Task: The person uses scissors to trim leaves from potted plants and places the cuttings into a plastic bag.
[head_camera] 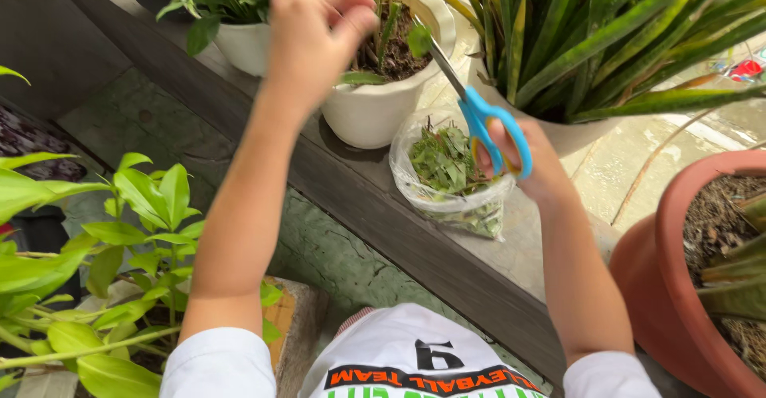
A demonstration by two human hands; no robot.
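My right hand grips blue-handled scissors, whose metal blades point up and left toward a small green leaf over a white pot of dark soil. My left hand reaches over that pot with fingers pinched together at a plant stem. Whether it actually holds the stem is hard to tell. Below the scissors sits a clear plastic bag holding cut green leaves. Both pot and bag rest on a dark ledge.
A second white pot with leafy greens stands to the left, a long-leaved striped plant to the right. A terracotta pot is at the right edge. A leafy shrub fills the lower left.
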